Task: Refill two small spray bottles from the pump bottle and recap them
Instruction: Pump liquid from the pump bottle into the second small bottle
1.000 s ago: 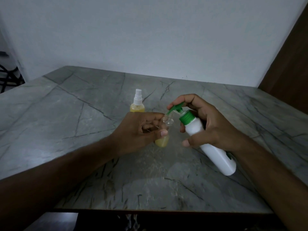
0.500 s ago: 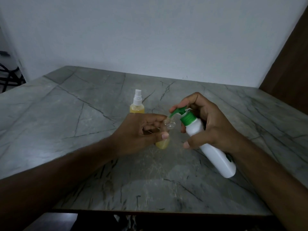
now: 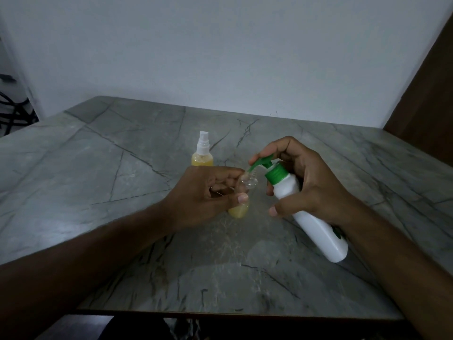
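Near the counter middle, our left hand grips the open spray bottle; our right hand grips the pump bottle, nozzle at its mouth. Light, probably slippery plastic: we'd hold it mid-body, gently.

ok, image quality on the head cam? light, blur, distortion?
Head view: dim and flat, with a soft sheen on the table at left; wide-angle bend at the edges; forearms near the lens are soft; left hand, open bottle, pump bottle and right hand read clearly.
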